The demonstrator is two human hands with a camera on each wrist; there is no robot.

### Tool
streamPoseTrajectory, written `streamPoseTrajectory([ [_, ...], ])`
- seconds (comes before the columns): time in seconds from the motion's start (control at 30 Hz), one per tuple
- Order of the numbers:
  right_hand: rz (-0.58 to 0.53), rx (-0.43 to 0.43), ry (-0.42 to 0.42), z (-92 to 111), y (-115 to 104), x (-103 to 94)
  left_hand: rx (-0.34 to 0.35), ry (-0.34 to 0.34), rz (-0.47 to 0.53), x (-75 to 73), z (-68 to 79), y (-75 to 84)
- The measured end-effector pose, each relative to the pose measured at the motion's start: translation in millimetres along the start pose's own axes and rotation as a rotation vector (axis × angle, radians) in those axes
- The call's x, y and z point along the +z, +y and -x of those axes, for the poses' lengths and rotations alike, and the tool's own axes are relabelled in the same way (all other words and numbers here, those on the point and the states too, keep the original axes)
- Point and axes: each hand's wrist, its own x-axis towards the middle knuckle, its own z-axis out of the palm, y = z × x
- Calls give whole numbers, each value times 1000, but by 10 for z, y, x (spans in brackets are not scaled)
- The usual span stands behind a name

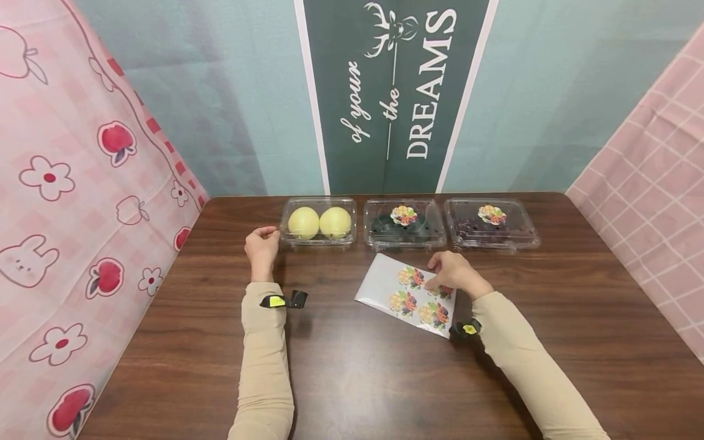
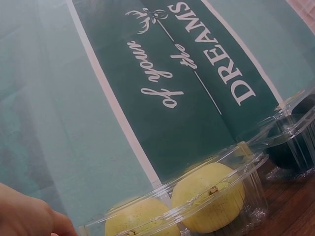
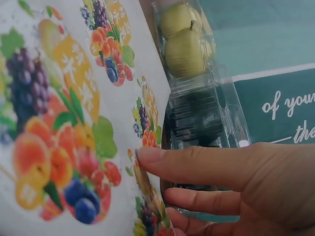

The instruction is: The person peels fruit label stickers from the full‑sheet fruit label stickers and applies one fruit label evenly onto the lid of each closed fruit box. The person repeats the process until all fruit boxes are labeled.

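Note:
At the left end of a clear plastic box [image 1: 319, 242], my left hand [image 1: 262, 249] pinches the side edge between thumb and forefinger; its fingertips are mostly cut off in the left wrist view. Two round, pale yellow fruits [image 2: 209, 196] lie inside this box, and its lid carries no sticker. My right hand [image 1: 455, 272] pinches a white sheet of fruit stickers [image 1: 379, 284] near its right edge, thumb on the printed face and fingers behind. In the right wrist view the thumb [image 3: 192, 164] presses a bent sticker [image 3: 142, 179]. Several printed stickers show on the sheet, which tilts up from the table.
Two more lidded clear boxes stand in the row: one with dark green contents [image 1: 379, 229], one with dark purple contents [image 1: 467, 232]. Each has a fruit sticker on its lid. A curtain [image 1: 253, 91] hangs behind the brown wooden table [image 1: 341, 379], with pink cloths at both sides.

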Motion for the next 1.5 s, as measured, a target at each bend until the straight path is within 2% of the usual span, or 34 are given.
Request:
streamPoseTrajectory([
  [0.33, -11, 15, -60, 101, 137, -76, -3, -7, 2, 2, 3, 11],
  [0.6, -18, 68, -77, 229, 300, -155, -18, -25, 3, 9, -2, -2],
  [0.83, 23, 105, -64, 322, 452, -262, -12, -23, 7, 21, -7, -13],
  [1.5, 18, 198, -31, 530, 885, -477, -40, -44, 29, 28, -3, -13],
])
